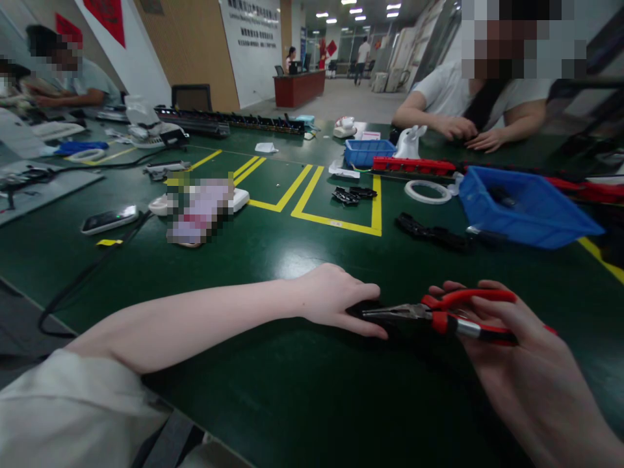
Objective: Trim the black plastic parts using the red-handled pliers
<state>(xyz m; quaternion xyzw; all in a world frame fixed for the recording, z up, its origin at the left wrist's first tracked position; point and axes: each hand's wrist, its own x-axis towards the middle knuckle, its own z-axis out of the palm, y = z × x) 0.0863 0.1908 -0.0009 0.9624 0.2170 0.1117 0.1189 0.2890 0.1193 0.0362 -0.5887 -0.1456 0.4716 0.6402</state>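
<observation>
My right hand point(521, 338) is closed around red-and-black long-nose pliers point(468, 318), their jaws pointing left. With thumb and fingers, my left hand point(336, 299) grips a small black part point(363, 309) just above the green table point(273, 403). The tips of the plier jaws lie at or over this black part; whether they touch it I cannot tell. Much of the part is hidden by my fingers, so its kind does not show. Beyond my hands, several similar-looking black pieces point(431, 232) lie on the table.
A blue bin point(526, 214) stands at the right, beside a white tape roll point(428, 192). Farther back are a smaller blue basket point(369, 153) and a long red strip point(414, 165). Phones point(110, 220) and a black cable point(97, 260) lie left. A co-worker point(482, 110) sits opposite.
</observation>
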